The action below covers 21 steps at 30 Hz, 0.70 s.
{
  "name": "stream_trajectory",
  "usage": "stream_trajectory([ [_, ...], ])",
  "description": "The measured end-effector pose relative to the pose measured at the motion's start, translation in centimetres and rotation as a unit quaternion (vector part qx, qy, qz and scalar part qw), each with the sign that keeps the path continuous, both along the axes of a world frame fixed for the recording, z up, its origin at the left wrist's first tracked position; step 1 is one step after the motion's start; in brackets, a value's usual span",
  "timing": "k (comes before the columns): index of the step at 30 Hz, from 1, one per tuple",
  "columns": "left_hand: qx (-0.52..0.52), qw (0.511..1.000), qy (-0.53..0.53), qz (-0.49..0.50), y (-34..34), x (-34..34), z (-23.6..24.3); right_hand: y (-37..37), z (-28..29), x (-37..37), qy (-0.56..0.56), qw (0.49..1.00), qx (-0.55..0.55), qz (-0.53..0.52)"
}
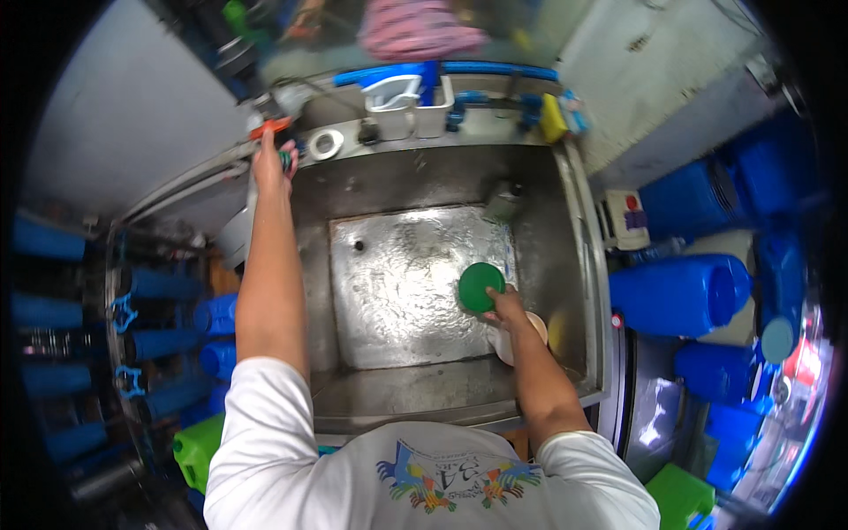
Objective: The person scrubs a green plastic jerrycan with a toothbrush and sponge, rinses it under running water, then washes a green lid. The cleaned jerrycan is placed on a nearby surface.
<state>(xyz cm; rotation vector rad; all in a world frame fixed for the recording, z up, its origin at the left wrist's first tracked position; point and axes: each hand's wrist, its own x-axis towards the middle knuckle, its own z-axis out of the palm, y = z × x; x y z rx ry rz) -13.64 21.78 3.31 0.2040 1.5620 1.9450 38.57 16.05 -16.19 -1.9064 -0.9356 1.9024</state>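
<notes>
A wide metal sink (424, 389) lies in front of me, its floor wet and shining. My left hand (272, 164) reaches to the sink's far left corner. Its fingers are closed around a small thing with a green part (284, 160), mostly hidden by the hand. One finger touches an orange piece (270, 128) on a fitting there. My right hand (505, 305) grips a round green lid-like piece (480, 285) by its edge, above the right side of the sink floor. Pale bowl-like dishes (502, 346) sit partly hidden under my right forearm.
A clear jar (503, 201) stands in the sink's far right corner. White caddies (412, 108) and a yellow sponge-like block (554, 119) sit on the back ledge. Blue jugs (680, 294) crowd the right; a rack of blue containers (163, 322) lines the left.
</notes>
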Motion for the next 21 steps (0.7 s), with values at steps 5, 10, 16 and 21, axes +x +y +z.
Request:
stream_trajectory([
  [5,-0.045,0.909,0.292,-0.292,4.4,17.3,-2.7,0.6,-3.5,0.9,0.039,0.998,-0.034,-0.037],
  [10,0.076,0.892,0.326,-0.304,16.1,27.9,4.0,0.7,-5.4,0.9,0.038,0.994,-0.024,-0.104],
  [16,0.14,0.942,0.011,-0.306,17.1,27.6,7.1,1.0,-4.7,0.8,0.029,0.997,0.018,-0.066],
  [21,0.077,0.965,0.086,-0.237,11.8,29.2,1.4,1.2,-4.2,0.8,0.015,0.999,0.026,-0.034],
])
